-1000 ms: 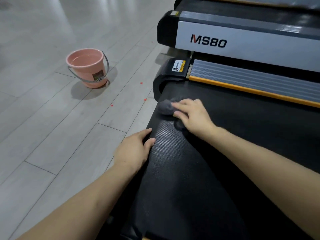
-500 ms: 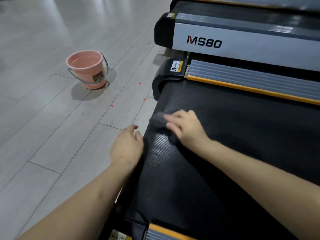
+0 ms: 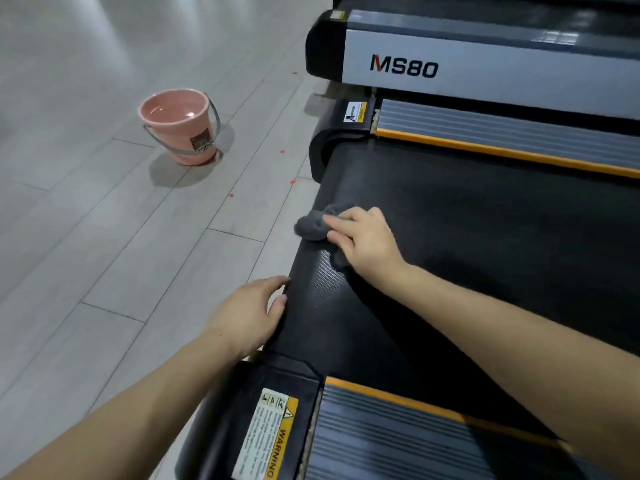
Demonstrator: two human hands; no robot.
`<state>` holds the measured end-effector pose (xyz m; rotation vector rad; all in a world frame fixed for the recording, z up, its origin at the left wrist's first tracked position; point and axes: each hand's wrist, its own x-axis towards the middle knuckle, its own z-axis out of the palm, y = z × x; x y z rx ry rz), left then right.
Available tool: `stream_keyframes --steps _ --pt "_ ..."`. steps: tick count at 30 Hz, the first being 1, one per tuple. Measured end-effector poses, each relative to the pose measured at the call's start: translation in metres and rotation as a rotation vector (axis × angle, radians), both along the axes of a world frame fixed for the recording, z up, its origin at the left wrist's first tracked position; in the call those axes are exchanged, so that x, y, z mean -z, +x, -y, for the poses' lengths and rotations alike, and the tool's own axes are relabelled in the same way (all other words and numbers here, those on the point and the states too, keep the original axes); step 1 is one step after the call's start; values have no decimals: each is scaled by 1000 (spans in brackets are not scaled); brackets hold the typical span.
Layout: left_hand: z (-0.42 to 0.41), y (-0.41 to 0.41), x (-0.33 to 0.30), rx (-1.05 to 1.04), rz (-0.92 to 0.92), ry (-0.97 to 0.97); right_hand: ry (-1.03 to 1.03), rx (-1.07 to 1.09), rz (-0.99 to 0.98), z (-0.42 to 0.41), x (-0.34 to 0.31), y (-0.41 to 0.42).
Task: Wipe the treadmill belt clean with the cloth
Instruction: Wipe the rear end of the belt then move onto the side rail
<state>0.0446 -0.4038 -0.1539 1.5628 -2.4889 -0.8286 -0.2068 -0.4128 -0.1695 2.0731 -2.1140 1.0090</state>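
Observation:
The black treadmill belt (image 3: 485, 237) runs across the right half of the view, its rear end curving down at the left. A bunched grey cloth (image 3: 311, 225) lies on that end of the belt. My right hand (image 3: 367, 242) presses down on the cloth with fingers spread over it; part of the cloth shows under the palm. My left hand (image 3: 251, 315) rests against the rounded rear edge of the belt, fingers curled around it, holding nothing loose.
A pink bucket (image 3: 180, 126) holding water stands on the grey tiled floor (image 3: 104, 237) to the left. Ribbed side rails with orange trim (image 3: 502, 133) flank the belt. A second treadmill marked MS80 (image 3: 450, 67) stands behind. A warning label (image 3: 270, 434) is near me.
My right hand has slid the cloth along the belt's rear end toward its edge. My left hand came off the belt surface and now rests on its rounded end. The camera tilted down.

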Motion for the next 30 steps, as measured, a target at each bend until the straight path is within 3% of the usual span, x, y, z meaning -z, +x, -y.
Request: stream_keyframes --steps 3,6,8,11,13,20,30 --pt "5 16 -3 -22 51 -59 12 -324 -20 -76 2 23" --pt "5 29 -7 -19 111 -107 43 -476 -142 -66 -2 10" --pt "3 34 -9 -5 125 -115 57 -374 -204 -28 -2 -2" --pt "-5 41 -10 13 153 -119 105 5 -11 3 -4 1" --pt "-9 46 -10 36 190 -131 106 119 48 -9 -3 22" --pt "-14 50 -30 -7 185 -148 189 -279 -28 -105 -11 35" --pt "-58 26 -108 76 229 -125 528 -411 -329 -168 -54 9"
